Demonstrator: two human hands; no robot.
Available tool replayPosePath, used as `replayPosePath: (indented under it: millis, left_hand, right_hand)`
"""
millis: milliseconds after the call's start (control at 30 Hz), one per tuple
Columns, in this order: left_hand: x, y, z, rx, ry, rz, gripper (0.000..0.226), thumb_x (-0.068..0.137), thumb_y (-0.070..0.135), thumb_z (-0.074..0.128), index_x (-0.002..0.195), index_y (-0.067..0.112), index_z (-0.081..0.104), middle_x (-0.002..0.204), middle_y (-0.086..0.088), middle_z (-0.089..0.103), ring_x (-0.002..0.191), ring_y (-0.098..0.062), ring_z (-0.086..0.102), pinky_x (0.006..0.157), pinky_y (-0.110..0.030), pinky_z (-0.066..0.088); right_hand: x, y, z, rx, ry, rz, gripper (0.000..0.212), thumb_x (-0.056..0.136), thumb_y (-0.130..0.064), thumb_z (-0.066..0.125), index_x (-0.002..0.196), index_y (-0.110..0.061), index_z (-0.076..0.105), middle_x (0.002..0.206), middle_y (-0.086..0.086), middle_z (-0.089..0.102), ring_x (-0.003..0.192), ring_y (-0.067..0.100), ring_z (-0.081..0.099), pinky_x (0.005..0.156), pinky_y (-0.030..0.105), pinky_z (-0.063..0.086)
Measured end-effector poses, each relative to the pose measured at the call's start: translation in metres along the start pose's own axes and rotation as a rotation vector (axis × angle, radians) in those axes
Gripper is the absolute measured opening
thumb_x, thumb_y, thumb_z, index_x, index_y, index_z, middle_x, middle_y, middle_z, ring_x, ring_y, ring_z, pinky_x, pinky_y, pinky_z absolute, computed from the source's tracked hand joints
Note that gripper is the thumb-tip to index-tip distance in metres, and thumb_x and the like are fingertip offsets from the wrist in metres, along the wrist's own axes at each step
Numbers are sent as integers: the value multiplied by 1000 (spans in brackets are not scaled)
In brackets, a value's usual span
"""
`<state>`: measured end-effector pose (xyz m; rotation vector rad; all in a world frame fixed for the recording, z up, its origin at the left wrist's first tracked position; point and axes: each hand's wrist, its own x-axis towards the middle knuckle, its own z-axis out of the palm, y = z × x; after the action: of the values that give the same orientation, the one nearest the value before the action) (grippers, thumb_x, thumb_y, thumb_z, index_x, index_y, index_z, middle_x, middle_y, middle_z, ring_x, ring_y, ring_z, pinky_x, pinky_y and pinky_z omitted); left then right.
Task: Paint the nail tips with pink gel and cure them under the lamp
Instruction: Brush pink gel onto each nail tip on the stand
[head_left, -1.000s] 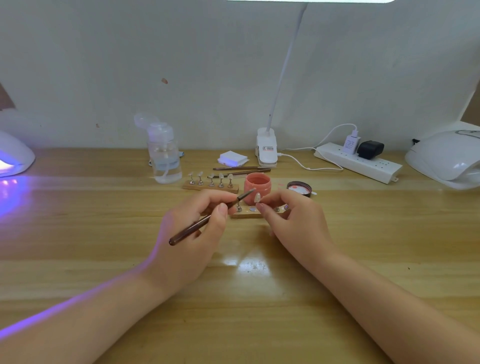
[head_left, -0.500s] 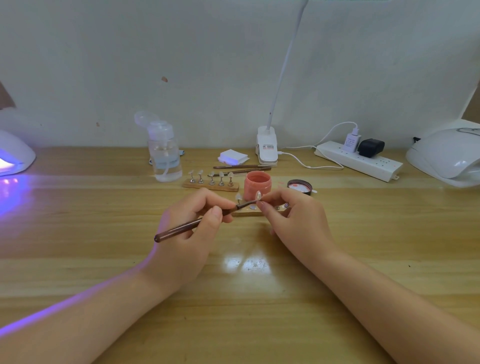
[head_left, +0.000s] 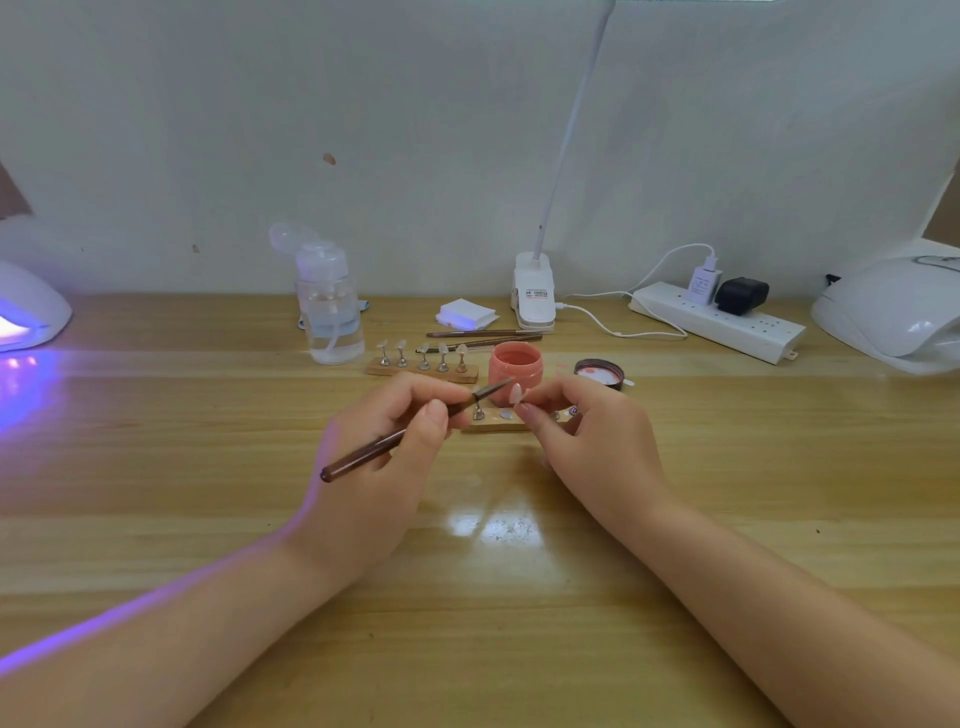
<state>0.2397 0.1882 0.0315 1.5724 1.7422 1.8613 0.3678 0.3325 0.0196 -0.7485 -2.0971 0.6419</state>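
My left hand (head_left: 379, 467) grips a dark brown brush (head_left: 395, 441) like a pen, its bristle end pointing right towards a pale nail tip (head_left: 515, 393). My right hand (head_left: 587, 441) pinches that nail tip's stand between thumb and fingers. Just behind stands the open pink gel jar (head_left: 515, 366), with its lid (head_left: 599, 373) to the right. A wooden holder (head_left: 491, 423) under my hands carries more stands, partly hidden. A second holder (head_left: 421, 366) with several clear tips sits behind. One curing lamp (head_left: 31, 312) glows violet at far left; another white lamp (head_left: 898, 312) is at far right.
A clear pump bottle (head_left: 330, 306) stands behind the holders, beside a stack of white pads (head_left: 466, 314) and two spare brushes (head_left: 483, 338). A clip desk lamp (head_left: 534, 296) and a white power strip (head_left: 717, 322) with plugs and cable run along the wall.
The brush tip touched the nail tip half a second ago and has drawn slightly left off it. The brush handle now dips lower. My right hand stays put.
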Motion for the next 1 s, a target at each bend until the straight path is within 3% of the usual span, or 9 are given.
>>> replayPosePath:
  millis: [100, 233, 367, 500, 667, 767, 867, 1000]
  left_hand:
    - [0, -1, 2, 3, -22, -33, 22, 90, 23, 53, 102, 23, 71, 92, 9, 75, 90, -7, 69, 80, -20, 53]
    - [-1, -2, 0, 2, -46, -39, 23, 85, 14, 51, 90, 20, 72, 85, 5, 75, 83, -6, 70, 74, -16, 52]
    - [-1, 1, 1, -7, -4, -3, 20, 87, 29, 52, 97, 26, 70, 88, 10, 74, 86, -5, 69, 75, -14, 51]
    - [0, 1, 3, 7, -52, -47, 23, 89, 22, 53, 103, 25, 71, 92, 9, 75, 89, -7, 69, 80, -20, 53]
    - [-1, 3, 0, -38, -4, -24, 24, 87, 14, 50, 89, 21, 72, 80, 3, 74, 74, -7, 68, 70, -13, 50]
    - [2, 6, 0, -21, 53, 2, 23, 92, 20, 49, 97, 20, 71, 78, 5, 73, 68, -6, 67, 67, -9, 47]
    - [2, 6, 2, -57, 34, -19, 23, 90, 21, 52, 105, 23, 69, 84, 7, 74, 74, -5, 67, 72, -13, 50]
    - [0, 5, 2, 27, -69, 39, 25, 85, 12, 58, 98, 26, 73, 90, 9, 71, 88, -10, 66, 78, -19, 51]
  right_hand:
    - [0, 0, 0, -1, -3, -3, 4, 86, -25, 71, 82, -26, 70, 63, -23, 58, 61, 2, 58, 58, 16, 37]
    - [0, -1, 0, 16, 12, -5, 7, 85, -23, 71, 80, -27, 69, 59, -23, 56, 58, 3, 58, 58, 18, 38]
    - [0, 0, 0, 21, 4, 6, 4, 86, -24, 71, 82, -26, 70, 62, -22, 57, 59, 4, 58, 60, 21, 39]
    - [0, 1, 1, 29, -1, -2, 4, 86, -23, 71, 83, -26, 70, 66, -21, 60, 61, 4, 59, 61, 21, 41]
    - [0, 1, 1, 76, 2, 20, 7, 85, -21, 71, 81, -26, 70, 62, -20, 59, 62, 6, 61, 61, 22, 43]
    - [1, 0, 1, 120, -1, 45, 12, 85, -21, 71, 78, -31, 68, 72, -13, 66, 65, 13, 65, 66, 28, 49]
    - [1, 0, 1, 142, 0, 47, 14, 85, -22, 71, 78, -33, 67, 75, -12, 67, 63, 16, 65, 67, 30, 51]
    - [1, 1, 1, 159, 5, 50, 12, 86, -22, 70, 80, -32, 69, 74, -21, 66, 61, 14, 63, 63, 24, 48]
